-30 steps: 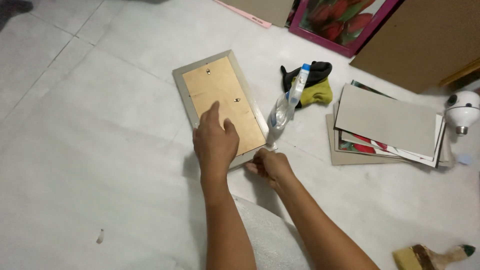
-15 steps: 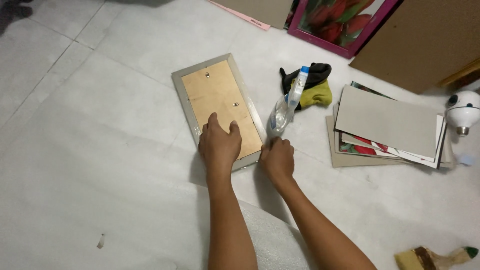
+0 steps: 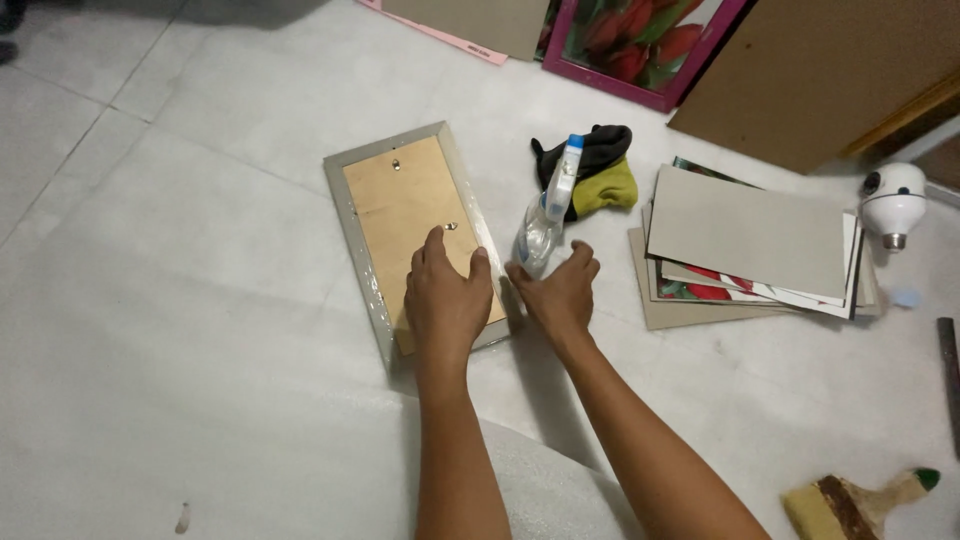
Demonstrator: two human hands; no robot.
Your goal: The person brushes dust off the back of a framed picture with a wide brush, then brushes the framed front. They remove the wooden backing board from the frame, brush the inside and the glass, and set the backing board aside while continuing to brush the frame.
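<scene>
The picture frame lies face down on the tiled floor, with bare floor wide open to its left and beyond its far end. The left hand presses flat, fingers spread, on the frame's near end; the right hand rests open just beside the frame's right edge, gripping nothing. Since a second ago the right hand has opened and shifted forward. A spray bottle and cloth crowd the right side; stacked boards lie further right.
</scene>
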